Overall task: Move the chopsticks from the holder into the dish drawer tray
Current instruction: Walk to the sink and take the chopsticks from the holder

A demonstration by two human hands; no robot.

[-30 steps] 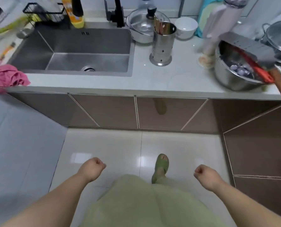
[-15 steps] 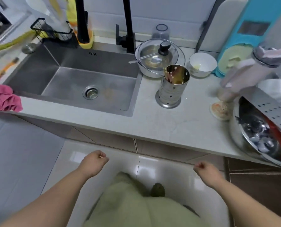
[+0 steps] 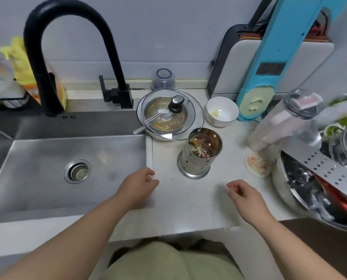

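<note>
A perforated steel holder [image 3: 197, 158] stands upright on the pale counter, just right of the sink. Several chopsticks [image 3: 201, 148] sit inside it, their ends showing at the mouth. My left hand [image 3: 137, 185] hovers at the sink's right rim, below and left of the holder, fingers loosely curled and holding nothing. My right hand [image 3: 243, 196] hovers over the counter below and right of the holder, fingers loosely curled, also holding nothing. Neither hand touches the holder. No dish drawer tray is in view.
A steel sink [image 3: 53, 168] with a black faucet [image 3: 47, 57] fills the left. Behind the holder sit a lidded pot [image 3: 169, 114] and a white bowl [image 3: 222, 112]. A clear bottle [image 3: 280, 122] and a large steel basin [image 3: 314, 193] crowd the right.
The view has moved closer to the counter and now looks down on it. Both hands have risen from near the floor to counter height, on either side of the holder.
</note>
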